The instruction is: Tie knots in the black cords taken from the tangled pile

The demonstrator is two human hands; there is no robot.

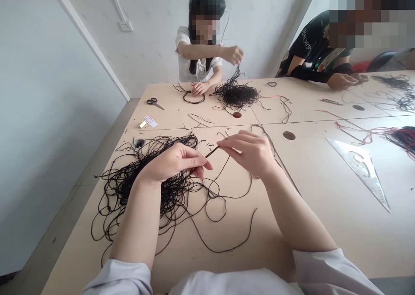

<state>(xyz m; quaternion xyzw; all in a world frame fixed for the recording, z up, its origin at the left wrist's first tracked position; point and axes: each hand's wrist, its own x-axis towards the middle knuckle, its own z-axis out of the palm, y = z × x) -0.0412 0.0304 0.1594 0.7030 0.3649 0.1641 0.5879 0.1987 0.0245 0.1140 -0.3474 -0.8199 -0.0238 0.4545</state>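
Between my two hands runs a short stretch of dark cord (212, 151), pulled fairly straight. My left hand (177, 162) pinches its lower end between thumb and fingers. At the upper end, my right hand (248, 150) grips the cord with its fingertips. Below and behind my left hand lies a large tangled heap of black cords (129, 180) on the wooden table (227, 243). Loose strands loop out from the heap under my right hand and toward me.
Across the table a person (199, 53) lifts strands from another black cord pile (238, 95). Black scissors (155, 103) lie near the far left edge. A second person (324, 49) works at the right. A clear triangular ruler (359, 169) and red cords (353, 135) lie rightward.
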